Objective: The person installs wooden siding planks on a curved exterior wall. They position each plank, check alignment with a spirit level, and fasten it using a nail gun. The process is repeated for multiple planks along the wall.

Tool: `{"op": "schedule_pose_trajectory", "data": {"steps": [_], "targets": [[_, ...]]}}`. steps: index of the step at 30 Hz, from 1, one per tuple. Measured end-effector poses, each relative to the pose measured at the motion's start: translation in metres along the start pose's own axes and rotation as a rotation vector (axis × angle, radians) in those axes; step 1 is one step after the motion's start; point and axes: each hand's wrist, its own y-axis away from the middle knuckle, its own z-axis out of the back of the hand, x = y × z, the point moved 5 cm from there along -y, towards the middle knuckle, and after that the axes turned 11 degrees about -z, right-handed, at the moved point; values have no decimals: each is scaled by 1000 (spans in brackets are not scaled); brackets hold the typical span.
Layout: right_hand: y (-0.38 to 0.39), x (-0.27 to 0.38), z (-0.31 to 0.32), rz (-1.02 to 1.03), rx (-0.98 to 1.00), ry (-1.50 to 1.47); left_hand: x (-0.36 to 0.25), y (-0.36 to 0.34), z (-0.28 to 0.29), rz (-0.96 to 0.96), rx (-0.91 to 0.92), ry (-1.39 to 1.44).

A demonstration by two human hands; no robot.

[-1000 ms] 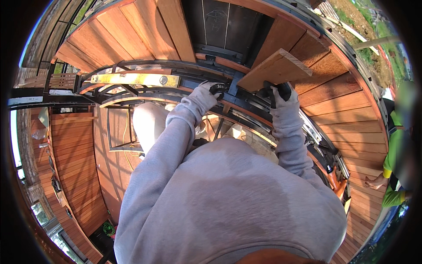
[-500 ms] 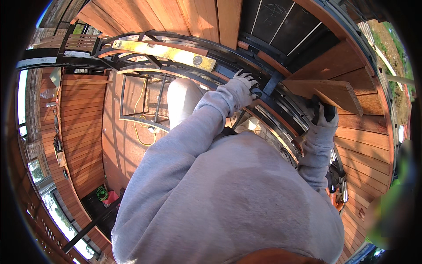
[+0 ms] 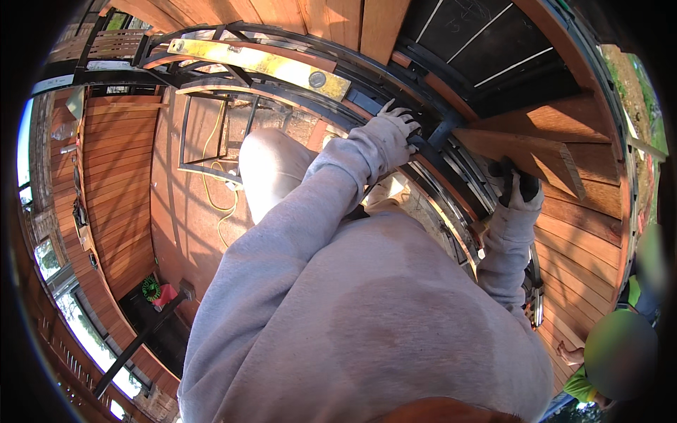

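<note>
2 gloved hands up high on a dark metal railing (image 3: 451, 176). Left hand (image 3: 392, 134) in a pale work glove, fingers spread and curled over the top rail, pressing down, holding nothing else. Right hand (image 3: 518, 189) in a dark-and-pale glove, closed around the lower corner of a wooden board (image 3: 529, 151), thumb and fingers pinching its near end. Board lying past the railing, on the far side, up and to the right of both hands. Long side of the board running from the middle of the view out to the right, tipped a little down at the right end. Right hand touching the board, so much nearer; left hand well apart from it, off to the left along the same rail. Only 1 hand on the wood, so most of the board hanging out beyond the grip. Wooden wall planks (image 3: 578, 240) just behind the board, also running sideways. Long yellow level (image 3: 261, 63) resting on the rail further left, past the left hand. Yellow cord (image 3: 215, 169) on the wooden floor far below. Another person's green sleeve (image 3: 582, 384) at the lower right, away from both hands
</note>
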Motion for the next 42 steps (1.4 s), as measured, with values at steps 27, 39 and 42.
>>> {"op": "schedule_pose_trajectory", "data": {"steps": [27,39,42], "targets": [[4,54,-4,-165,-35,-288,0,-4,-8,116,19,-15],[-38,68,16,-103,181,-161,-30,-38,50,-206,-592,866],[-56,75,25,-104,73,34,-67,-64,107,-201,-569,944]]}}
